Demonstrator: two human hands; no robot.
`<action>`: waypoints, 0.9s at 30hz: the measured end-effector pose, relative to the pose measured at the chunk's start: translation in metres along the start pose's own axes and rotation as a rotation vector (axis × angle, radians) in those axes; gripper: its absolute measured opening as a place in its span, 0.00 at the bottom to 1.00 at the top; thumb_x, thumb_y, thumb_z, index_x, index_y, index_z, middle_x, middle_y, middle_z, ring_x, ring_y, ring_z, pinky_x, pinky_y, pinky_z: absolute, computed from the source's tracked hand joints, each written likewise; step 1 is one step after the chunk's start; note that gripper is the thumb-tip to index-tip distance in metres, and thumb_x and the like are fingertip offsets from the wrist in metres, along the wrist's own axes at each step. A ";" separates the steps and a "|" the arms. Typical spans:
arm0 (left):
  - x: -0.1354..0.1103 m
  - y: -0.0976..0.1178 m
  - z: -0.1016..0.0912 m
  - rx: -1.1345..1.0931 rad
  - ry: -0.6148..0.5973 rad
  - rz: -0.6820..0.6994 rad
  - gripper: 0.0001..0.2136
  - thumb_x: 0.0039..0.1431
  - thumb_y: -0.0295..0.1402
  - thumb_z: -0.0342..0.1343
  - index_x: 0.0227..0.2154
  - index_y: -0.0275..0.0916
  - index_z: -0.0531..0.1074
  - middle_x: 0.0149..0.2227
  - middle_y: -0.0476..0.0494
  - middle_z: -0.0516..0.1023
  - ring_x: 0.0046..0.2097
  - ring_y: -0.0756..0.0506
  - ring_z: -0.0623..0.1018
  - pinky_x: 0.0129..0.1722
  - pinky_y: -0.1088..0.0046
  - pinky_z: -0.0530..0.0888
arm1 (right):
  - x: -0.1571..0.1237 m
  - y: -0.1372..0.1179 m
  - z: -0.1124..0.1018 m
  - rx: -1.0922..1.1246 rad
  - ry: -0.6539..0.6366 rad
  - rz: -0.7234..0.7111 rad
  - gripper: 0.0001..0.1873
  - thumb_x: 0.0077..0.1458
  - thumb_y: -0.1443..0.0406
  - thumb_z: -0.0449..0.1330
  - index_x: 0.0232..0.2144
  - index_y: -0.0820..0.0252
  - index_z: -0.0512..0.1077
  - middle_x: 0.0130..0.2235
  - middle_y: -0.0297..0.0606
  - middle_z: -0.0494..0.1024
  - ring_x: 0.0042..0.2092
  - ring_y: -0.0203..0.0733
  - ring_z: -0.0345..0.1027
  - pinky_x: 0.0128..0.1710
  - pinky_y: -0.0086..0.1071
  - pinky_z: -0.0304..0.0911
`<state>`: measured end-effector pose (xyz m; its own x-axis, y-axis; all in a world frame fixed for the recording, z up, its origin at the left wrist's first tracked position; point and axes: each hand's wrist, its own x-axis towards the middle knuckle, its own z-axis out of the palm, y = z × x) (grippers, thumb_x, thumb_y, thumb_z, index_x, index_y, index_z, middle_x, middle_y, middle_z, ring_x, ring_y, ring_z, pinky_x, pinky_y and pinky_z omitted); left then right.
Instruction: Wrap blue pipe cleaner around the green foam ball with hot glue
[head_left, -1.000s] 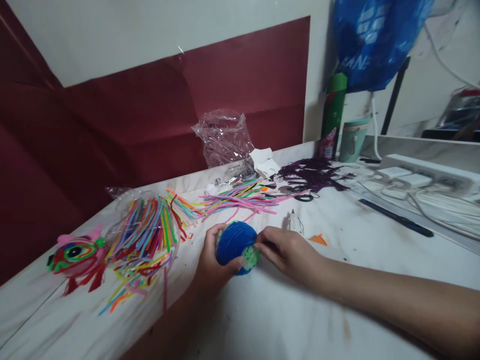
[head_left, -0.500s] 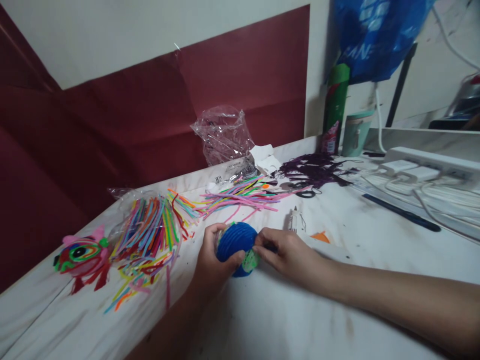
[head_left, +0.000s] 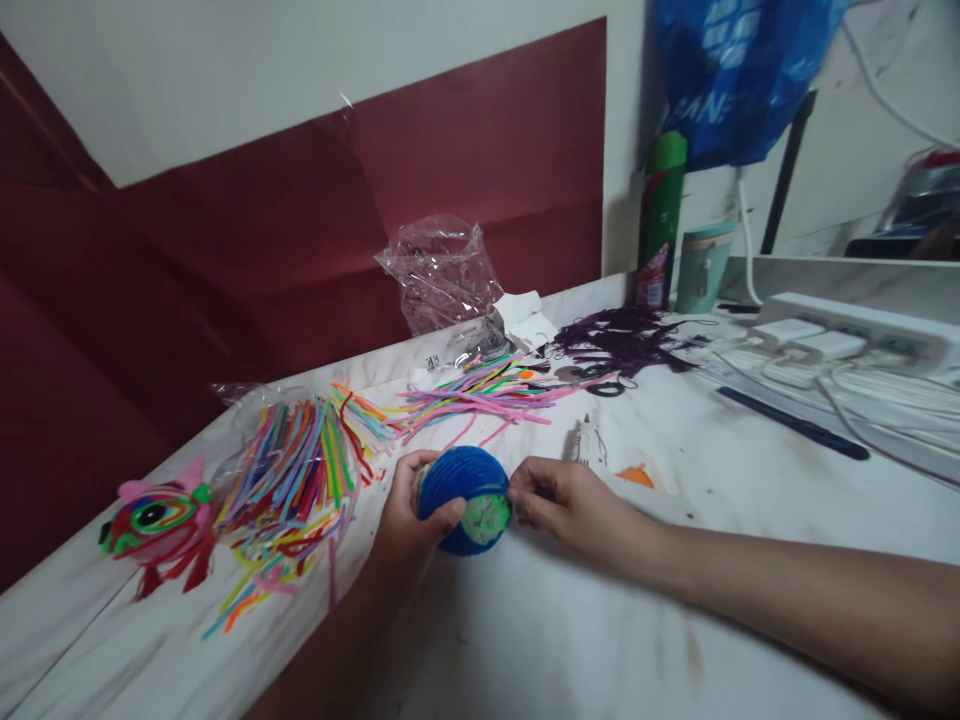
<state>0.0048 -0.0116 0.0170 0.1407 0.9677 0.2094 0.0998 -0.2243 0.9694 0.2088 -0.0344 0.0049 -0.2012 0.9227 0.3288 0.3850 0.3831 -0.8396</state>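
A ball point(head_left: 463, 497) wrapped in blue pipe cleaner, with a green speckled patch showing on its right side, rests on the white marble table point(head_left: 570, 640). My left hand point(head_left: 401, 530) cups the ball from the left, thumb across its front. My right hand point(head_left: 570, 505) pinches at the ball's right edge by the green patch, fingertips pressed together on the blue strand there.
Loose coloured pipe cleaners point(head_left: 300, 470) and a clear bag lie left of the ball. A red and green pipe-cleaner figure point(head_left: 157, 520) sits at the far left. Behind are a pink bundle point(head_left: 487, 395), purple strands point(head_left: 622, 340), a glue gun point(head_left: 585, 440), a green can point(head_left: 660, 220) and a power strip point(head_left: 847, 335).
The ball has turned a little in my hands, showing more of the green patch. My right fingertips stay at its right edge. The view shifted slightly.
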 end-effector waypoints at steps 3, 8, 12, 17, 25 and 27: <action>-0.001 -0.002 0.004 0.015 0.007 0.033 0.28 0.40 0.41 0.68 0.44 0.41 0.65 0.38 0.46 0.75 0.37 0.44 0.76 0.37 0.69 0.71 | 0.001 0.000 0.001 0.029 -0.010 0.025 0.11 0.57 0.64 0.55 0.23 0.57 0.67 0.22 0.31 0.71 0.25 0.37 0.64 0.24 0.28 0.60; -0.006 -0.007 0.010 0.071 0.072 0.080 0.32 0.39 0.41 0.69 0.48 0.41 0.65 0.43 0.43 0.74 0.44 0.39 0.76 0.41 0.66 0.72 | 0.000 -0.003 0.000 0.044 -0.017 0.041 0.13 0.57 0.61 0.55 0.22 0.56 0.64 0.21 0.30 0.68 0.25 0.37 0.60 0.24 0.28 0.57; -0.006 -0.010 0.005 0.116 0.070 0.075 0.31 0.36 0.40 0.71 0.46 0.41 0.68 0.44 0.41 0.74 0.48 0.36 0.75 0.43 0.64 0.72 | -0.001 -0.003 -0.001 0.026 -0.016 0.043 0.12 0.56 0.61 0.56 0.22 0.57 0.65 0.22 0.30 0.67 0.26 0.37 0.59 0.24 0.29 0.55; -0.009 -0.001 0.007 0.214 0.067 0.049 0.30 0.37 0.41 0.70 0.45 0.42 0.66 0.43 0.42 0.74 0.44 0.39 0.75 0.42 0.64 0.71 | -0.002 -0.005 0.001 -0.008 -0.004 0.022 0.11 0.55 0.62 0.57 0.22 0.57 0.65 0.22 0.29 0.66 0.26 0.37 0.58 0.26 0.29 0.53; -0.011 0.008 0.012 0.144 0.088 0.042 0.27 0.40 0.41 0.66 0.43 0.42 0.64 0.39 0.47 0.74 0.39 0.42 0.76 0.38 0.67 0.72 | -0.005 -0.006 0.002 0.002 -0.001 0.003 0.06 0.54 0.64 0.57 0.26 0.56 0.64 0.25 0.31 0.70 0.28 0.38 0.64 0.27 0.30 0.58; -0.010 0.008 0.011 0.133 0.074 0.042 0.27 0.40 0.42 0.65 0.44 0.42 0.63 0.39 0.46 0.74 0.40 0.42 0.76 0.39 0.66 0.72 | -0.005 -0.005 0.001 -0.002 -0.007 -0.005 0.06 0.56 0.64 0.56 0.27 0.56 0.65 0.26 0.33 0.72 0.29 0.39 0.65 0.29 0.31 0.59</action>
<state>0.0153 -0.0246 0.0212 0.0753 0.9618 0.2633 0.2260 -0.2736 0.9349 0.2069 -0.0411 0.0072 -0.2093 0.9206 0.3297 0.3856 0.3876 -0.8373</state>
